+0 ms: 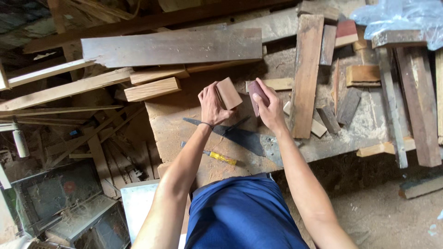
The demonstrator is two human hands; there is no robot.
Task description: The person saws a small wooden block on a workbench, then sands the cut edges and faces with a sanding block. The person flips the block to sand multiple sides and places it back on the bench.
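Gripping a wood block (229, 93), left hand (211, 107) nears right hand (270, 108) clenching a reddish pad (256, 96) above the saw (240, 136).

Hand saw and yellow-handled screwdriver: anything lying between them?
Head view: nothing; only bare sawdust-covered bench separates the hand saw from the yellow-handled screwdriver.

A crumpled clear-blue plastic bag (406, 16) lies at the top right corner, draped over the ends of the planks (417, 92) there; whether it wraps anything cannot be told. At lower left a dusty dark panel (55, 193) in a metal frame may be a screen, unlit. No labels or signs show
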